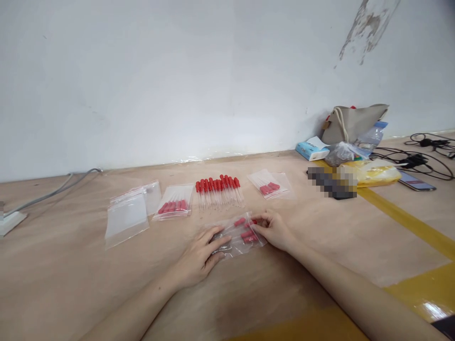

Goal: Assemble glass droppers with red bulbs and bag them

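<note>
A clear zip bag (237, 236) with a few red-capped droppers inside lies flat on the brown floor covering between my hands. My left hand (201, 255) rests on the bag's left end with fingers stretched flat. My right hand (273, 229) pinches the bag's right end, fingers curled on the plastic. Just beyond lies a loose row of several red-capped droppers (218, 189). A filled bag of droppers (173, 207) lies to its left, another filled bag (270, 185) to its right.
Empty clear bags (127, 218) lie at the left. A grey cable (53, 189) runs to a white box at the far left. At the back right sit a beige bag (355, 124), a tissue pack (312, 149), a yellow bag (377, 173), a phone (415, 181) and black cables. Yellow tape stripes (408, 222) cross the floor.
</note>
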